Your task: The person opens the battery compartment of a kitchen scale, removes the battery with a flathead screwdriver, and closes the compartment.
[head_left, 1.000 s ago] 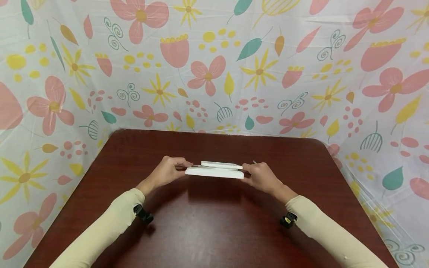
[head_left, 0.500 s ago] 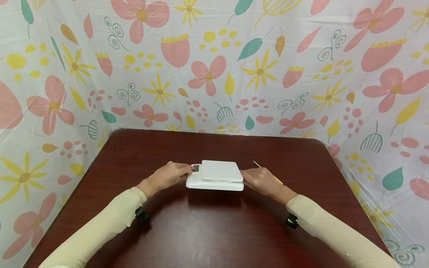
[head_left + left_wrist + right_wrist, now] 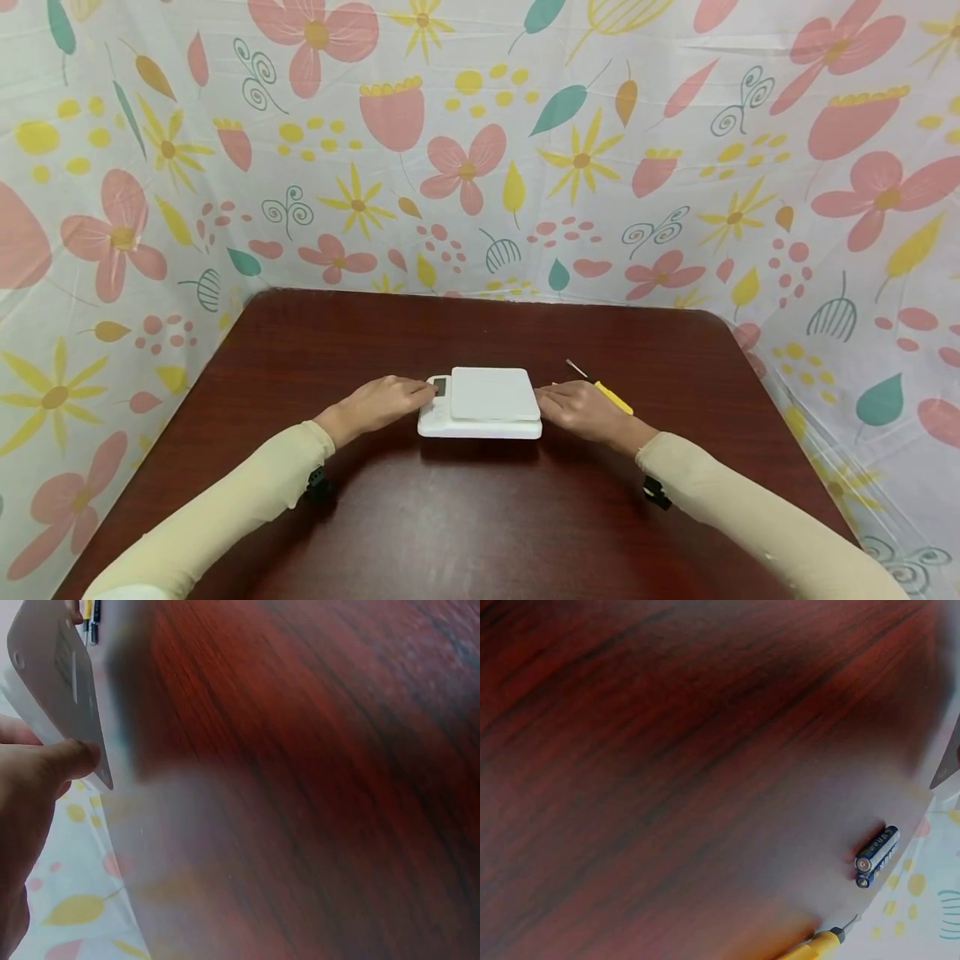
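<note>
A white digital kitchen scale point(image 3: 495, 396) with a small dark display point(image 3: 439, 387) is held between both hands, tilted, over the middle of the table. My left hand point(image 3: 386, 402) grips its left edge by the display. In the left wrist view the thumb of the left hand point(image 3: 34, 772) lies on the scale's grey underside point(image 3: 64, 682). My right hand point(image 3: 588, 407) holds the scale's right edge; its fingertips are partly hidden there. Only a sliver of the scale point(image 3: 949, 761) shows in the right wrist view.
A yellow-handled screwdriver point(image 3: 613, 398) lies on the dark red wooden table point(image 3: 480, 517), just beyond the right hand. Two batteries point(image 3: 877, 853) lie near the screwdriver's tip in the right wrist view. A flowered cloth point(image 3: 465, 208) hangs behind the table.
The scale has tipped from nearly edge-on so that its top now faces the head camera, and it has come down slightly. Both hands turned with it, uncovering more of the screwdriver.
</note>
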Tool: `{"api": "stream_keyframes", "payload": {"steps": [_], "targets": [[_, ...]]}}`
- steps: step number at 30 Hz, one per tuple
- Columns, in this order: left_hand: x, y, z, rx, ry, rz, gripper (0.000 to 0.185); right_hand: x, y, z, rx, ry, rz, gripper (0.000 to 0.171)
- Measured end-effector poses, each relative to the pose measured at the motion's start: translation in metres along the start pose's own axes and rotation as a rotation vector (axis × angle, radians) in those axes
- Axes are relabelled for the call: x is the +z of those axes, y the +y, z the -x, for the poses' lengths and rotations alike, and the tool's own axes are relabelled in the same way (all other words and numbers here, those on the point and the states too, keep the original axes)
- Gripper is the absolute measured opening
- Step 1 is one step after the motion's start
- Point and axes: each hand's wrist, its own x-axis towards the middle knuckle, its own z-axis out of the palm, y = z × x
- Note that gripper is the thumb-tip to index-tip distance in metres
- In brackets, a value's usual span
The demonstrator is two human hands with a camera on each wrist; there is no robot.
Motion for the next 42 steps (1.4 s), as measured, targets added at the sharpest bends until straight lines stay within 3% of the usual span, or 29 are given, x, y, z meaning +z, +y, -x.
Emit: {"api": "stream_keyframes", "payload": {"steps": [15,26,34,42], "targets": [[0.005,0.001,0.002,-0.011,-0.049,0.019,0.025,0.004,-0.004,-0.001,0.004,-0.028,-0.040,0.039],[0.007,0.005,0.000,-0.042,-0.080,0.127,0.029,0.004,-0.007,0.004,0.009,-0.075,-0.081,0.047],[0.000,0.007,-0.003,0.002,-0.213,-0.012,0.036,0.002,-0.007,0.003,-0.086,-0.090,0.020,0.052],[-0.003,0.007,-0.008,0.033,-0.241,-0.067,0.029,0.005,-0.008,0.002,-0.155,-0.085,0.090,0.050]]}}
